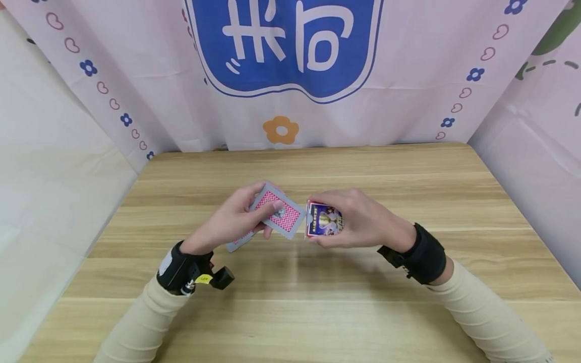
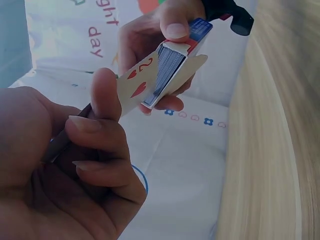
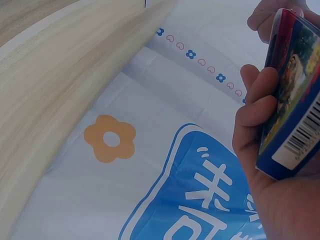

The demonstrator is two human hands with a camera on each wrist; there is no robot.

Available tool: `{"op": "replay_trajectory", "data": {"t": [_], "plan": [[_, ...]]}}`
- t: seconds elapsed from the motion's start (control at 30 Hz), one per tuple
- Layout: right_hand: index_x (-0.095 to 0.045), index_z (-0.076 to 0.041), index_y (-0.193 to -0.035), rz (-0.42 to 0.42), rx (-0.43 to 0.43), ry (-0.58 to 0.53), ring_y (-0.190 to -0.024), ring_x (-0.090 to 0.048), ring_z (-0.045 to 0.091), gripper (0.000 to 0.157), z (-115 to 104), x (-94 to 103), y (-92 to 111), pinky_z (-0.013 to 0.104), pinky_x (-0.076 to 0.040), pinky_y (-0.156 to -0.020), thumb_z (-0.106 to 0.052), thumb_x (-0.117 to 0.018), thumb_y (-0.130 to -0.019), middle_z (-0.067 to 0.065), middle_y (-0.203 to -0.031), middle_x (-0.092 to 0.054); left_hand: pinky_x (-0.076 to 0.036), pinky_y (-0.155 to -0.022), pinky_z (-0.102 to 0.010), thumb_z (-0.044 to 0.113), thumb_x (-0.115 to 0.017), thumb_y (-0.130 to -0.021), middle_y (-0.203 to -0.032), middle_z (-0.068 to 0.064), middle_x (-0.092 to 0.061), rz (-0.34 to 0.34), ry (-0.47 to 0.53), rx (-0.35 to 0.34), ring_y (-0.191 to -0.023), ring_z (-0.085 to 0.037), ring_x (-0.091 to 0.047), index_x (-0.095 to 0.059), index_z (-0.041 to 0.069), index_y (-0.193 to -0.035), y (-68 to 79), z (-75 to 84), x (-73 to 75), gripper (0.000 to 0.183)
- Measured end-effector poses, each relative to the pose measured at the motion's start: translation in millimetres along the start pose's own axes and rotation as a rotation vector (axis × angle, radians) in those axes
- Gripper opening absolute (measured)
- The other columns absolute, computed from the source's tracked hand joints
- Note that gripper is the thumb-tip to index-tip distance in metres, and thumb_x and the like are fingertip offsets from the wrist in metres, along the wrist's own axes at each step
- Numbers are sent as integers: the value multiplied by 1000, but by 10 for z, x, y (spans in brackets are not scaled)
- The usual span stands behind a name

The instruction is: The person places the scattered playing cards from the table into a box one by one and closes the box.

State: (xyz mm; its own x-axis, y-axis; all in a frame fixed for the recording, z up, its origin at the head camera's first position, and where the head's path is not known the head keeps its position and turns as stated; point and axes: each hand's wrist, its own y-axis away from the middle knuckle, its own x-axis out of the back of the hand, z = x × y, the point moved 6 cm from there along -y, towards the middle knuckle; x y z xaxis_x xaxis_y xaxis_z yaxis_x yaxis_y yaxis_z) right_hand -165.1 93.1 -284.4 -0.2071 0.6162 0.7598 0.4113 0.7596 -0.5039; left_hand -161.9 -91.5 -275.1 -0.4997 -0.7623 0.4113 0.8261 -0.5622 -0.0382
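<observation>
In the head view my left hand [image 1: 236, 219] holds a red-and-white checked playing card [image 1: 290, 219], thumb on its back. The corner of another card [image 1: 237, 245] pokes out below that hand. My right hand [image 1: 365, 219] grips a blue and red card box [image 1: 323, 227] by its edges, its end close beside the card's corner. Seen from the left wrist, the held card shows a red two of hearts face [image 2: 140, 90]. The box's end is open there, with a flap [image 2: 190, 75] folded out and a stack of cards [image 2: 169, 70] inside. A barcode [image 3: 302, 132] marks the box's other end.
Both hands are above a light wood-grain table [image 1: 295, 312]. A white printed cloth [image 1: 408, 101] hangs behind its far edge, and pale cloth walls [image 1: 59, 151] flank the sides. Each wrist wears a black strap [image 1: 424, 254].
</observation>
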Motion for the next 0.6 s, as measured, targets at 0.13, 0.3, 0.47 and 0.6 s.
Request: {"op": "replay_trajectory", "data": {"t": [0.13,0.3,0.47,0.6], "plan": [[-56,-1,-119,4,2,1,-71,-56,1,62,-7,7,-4,19,-53,-56,-35,-77,-72,5,-97,-66,-39,-44,-19,19,-51,-99,-88,-11,-67,-3,20,-2,-55,-32,-59,-49,9,-118,-21,-125,13,21],[-56,-2,-120,10,2,-11,-72,-57,3,61,-16,11,-5,19,-54,-56,-33,-77,-72,5,-97,-66,-37,-43,-20,26,-51,-99,-86,-9,-68,16,31,2,-54,-29,-58,-50,15,-118,-26,-200,17,22],[-56,-2,-119,12,10,-30,-73,-57,3,61,-10,9,5,20,-54,-56,-32,-78,-71,6,-99,-66,-42,-45,-21,29,-50,-99,-85,-10,-66,48,40,18,-54,-28,-56,-51,16,-118,-27,-212,23,23],[-57,-3,-119,13,21,-41,-73,-58,4,61,-12,13,-5,21,-54,-56,-32,-80,-70,6,-98,-66,-44,-46,-21,29,-50,-99,-87,-12,-65,56,59,21,-56,-33,-55,-51,14,-118,-24,-204,30,24]]}}
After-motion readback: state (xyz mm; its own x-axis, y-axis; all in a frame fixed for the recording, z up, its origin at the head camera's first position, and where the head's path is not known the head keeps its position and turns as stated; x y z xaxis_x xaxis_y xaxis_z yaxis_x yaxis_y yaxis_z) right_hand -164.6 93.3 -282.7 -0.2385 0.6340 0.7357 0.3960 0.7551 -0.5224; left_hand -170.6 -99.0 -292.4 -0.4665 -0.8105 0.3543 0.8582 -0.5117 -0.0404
